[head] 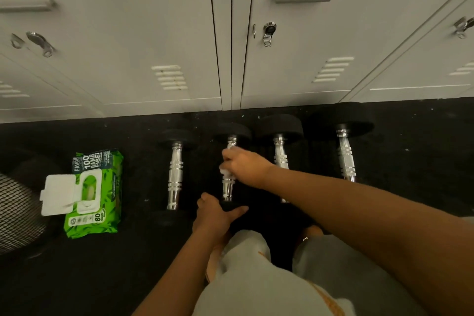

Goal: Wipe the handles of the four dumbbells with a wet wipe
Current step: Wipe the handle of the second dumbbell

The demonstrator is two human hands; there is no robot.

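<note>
Several dumbbells with chrome handles and black ends lie side by side on the black floor. My right hand (243,165) grips a white wet wipe (223,170) wrapped round the handle of the second dumbbell (227,188). My left hand (216,214) rests on that dumbbell's near black end, fingers spread. The first dumbbell (175,174) lies to the left. The third dumbbell (280,155) is partly hidden by my right forearm. The fourth dumbbell (346,156) lies at the far right.
A green wet-wipe pack (102,200) with its white lid open lies on the floor at left. A black mesh object (18,213) is at the left edge. White lockers (179,33) stand behind the dumbbells. My knees in grey fabric (246,264) are below.
</note>
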